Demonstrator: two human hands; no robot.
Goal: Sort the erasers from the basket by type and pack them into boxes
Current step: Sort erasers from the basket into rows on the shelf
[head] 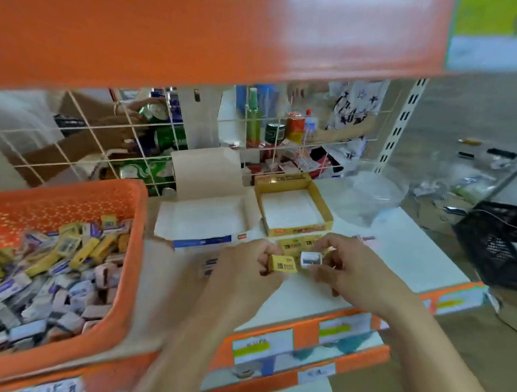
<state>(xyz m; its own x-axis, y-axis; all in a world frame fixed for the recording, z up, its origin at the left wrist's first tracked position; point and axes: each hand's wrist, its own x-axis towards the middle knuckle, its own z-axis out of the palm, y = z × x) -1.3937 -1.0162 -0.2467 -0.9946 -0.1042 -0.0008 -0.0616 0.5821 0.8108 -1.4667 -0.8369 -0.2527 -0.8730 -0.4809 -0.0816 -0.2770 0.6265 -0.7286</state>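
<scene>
An orange basket (135,262) on the left holds several erasers in yellow, blue and pink sleeves. My left hand (243,271) grips a yellow-sleeved eraser (283,265) above the white shelf. My right hand (351,269) pinches a small white eraser (311,258) right beside it. Behind my hands stand two open boxes: a white box (204,219) with its lid up and a blue front, and a yellow box (294,212) with a white floor. More yellow erasers (295,244) lie on the shelf just in front of the yellow box.
A wire grid (188,139) backs the shelf, with cans and bottles behind it. Another person's hands reach among those cans at upper left. An orange shelf edge (213,33) hangs overhead. A black mesh basket (502,243) sits at right; clear plastic wrap (371,196) lies beside the yellow box.
</scene>
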